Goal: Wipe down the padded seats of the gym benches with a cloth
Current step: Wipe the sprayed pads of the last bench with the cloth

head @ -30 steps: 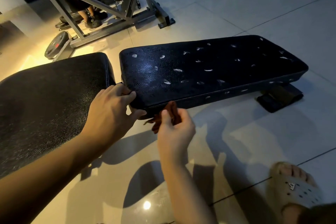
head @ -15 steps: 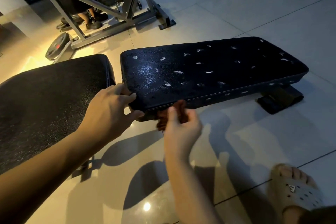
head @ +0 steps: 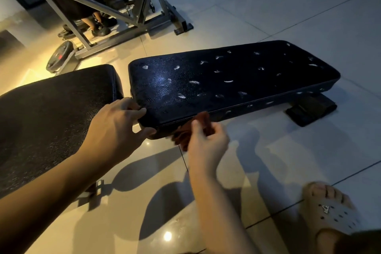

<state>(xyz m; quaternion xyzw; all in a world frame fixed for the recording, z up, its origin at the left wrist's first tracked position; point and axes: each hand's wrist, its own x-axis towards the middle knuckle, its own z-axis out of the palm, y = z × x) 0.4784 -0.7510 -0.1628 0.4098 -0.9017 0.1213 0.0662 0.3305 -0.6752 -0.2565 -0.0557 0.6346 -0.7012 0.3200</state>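
while left grip [head: 115,128] clasps seat pad [head: 226,80] corner | right grip [head: 208,142] pinches cloth [head: 183,133] at its edge

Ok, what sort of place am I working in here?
Most likely a gym. A worn black bench pad and a second pad sit low over a glossy tiled floor, with a steel-framed weight machine and a weight plate behind them.
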